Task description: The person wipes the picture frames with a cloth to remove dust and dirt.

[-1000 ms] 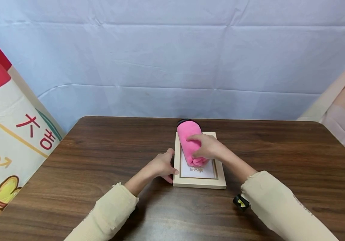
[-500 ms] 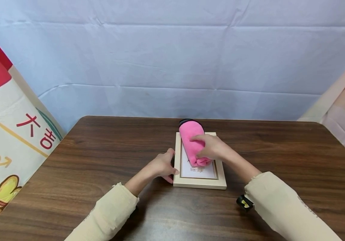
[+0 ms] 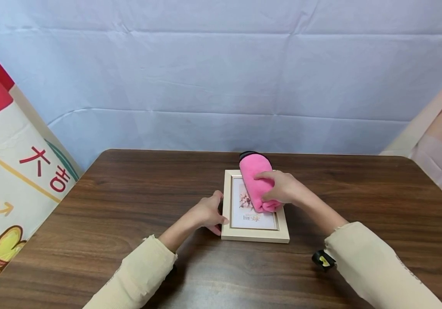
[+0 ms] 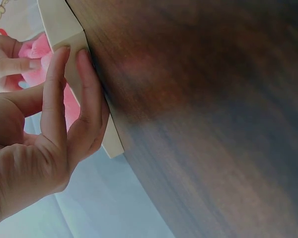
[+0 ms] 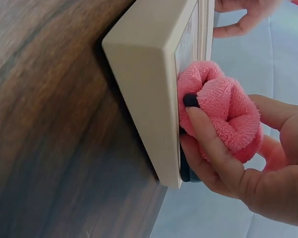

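A pale wooden photo frame [image 3: 255,235] lies on the table, a card lettered "free style" showing in it. Along its left edge rests my left hand [image 3: 207,212]; in the left wrist view its fingers [image 4: 87,91] are fairly straight and touch the frame's side wall. My right hand [image 3: 284,187] grips a rolled pink fuzzy cloth [image 3: 254,178] with black trim at its far end, lying over the frame's right half. In the right wrist view the cloth [image 5: 233,114] sits between thumb and fingers, right at the glass.
The brown wood-grain table [image 3: 159,180] extends on every side of the frame. Behind it hangs a pale sheet [image 3: 205,86], with a printed banner [image 3: 20,171] at the left. A small black device [image 3: 323,260] sits under the right sleeve.
My right hand has slid the pink cloth rightward across the frame, uncovering the flower picture on the left. The left hand and frame have stayed in place.
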`<control>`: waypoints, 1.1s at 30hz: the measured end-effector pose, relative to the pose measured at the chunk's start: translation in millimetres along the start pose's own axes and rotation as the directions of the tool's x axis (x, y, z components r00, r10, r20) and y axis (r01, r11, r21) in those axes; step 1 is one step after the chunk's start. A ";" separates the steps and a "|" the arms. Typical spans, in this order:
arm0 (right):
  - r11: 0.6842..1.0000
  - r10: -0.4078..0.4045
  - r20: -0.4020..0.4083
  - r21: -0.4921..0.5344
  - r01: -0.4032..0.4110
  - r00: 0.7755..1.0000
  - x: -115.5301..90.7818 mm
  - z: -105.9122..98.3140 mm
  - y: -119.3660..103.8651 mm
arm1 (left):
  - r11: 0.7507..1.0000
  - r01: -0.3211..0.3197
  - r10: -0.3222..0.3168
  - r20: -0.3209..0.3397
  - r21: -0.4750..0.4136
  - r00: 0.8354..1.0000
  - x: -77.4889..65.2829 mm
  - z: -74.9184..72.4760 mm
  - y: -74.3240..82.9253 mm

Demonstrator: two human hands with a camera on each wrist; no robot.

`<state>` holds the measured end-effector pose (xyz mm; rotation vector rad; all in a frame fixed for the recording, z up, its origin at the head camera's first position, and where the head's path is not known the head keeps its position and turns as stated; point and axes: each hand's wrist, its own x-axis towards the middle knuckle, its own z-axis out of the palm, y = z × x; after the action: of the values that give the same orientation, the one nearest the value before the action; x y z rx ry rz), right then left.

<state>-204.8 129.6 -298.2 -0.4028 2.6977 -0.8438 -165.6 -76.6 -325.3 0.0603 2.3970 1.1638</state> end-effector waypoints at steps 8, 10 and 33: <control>0.999 0.004 0.003 0.037 -0.004 1.000 -1.5 -1.2 2.6 | 1.000 -0.004 0.004 0.002 0.007 1.000 -0.4 -0.3 0.0; 0.999 0.008 0.004 0.039 -0.008 1.000 -1.4 -0.7 2.5 | 1.000 -0.004 0.004 0.003 0.015 1.000 -0.9 -0.6 0.0; 1.000 -0.005 0.011 0.030 0.004 1.000 3.1 10.1 -7.9 | 1.000 0.001 -0.001 0.009 0.023 1.000 0.6 -0.7 -0.5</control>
<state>-202.7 117.2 -302.2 -0.4057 2.6720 -0.8792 -166.4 -77.4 -325.5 0.0717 2.4024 1.1337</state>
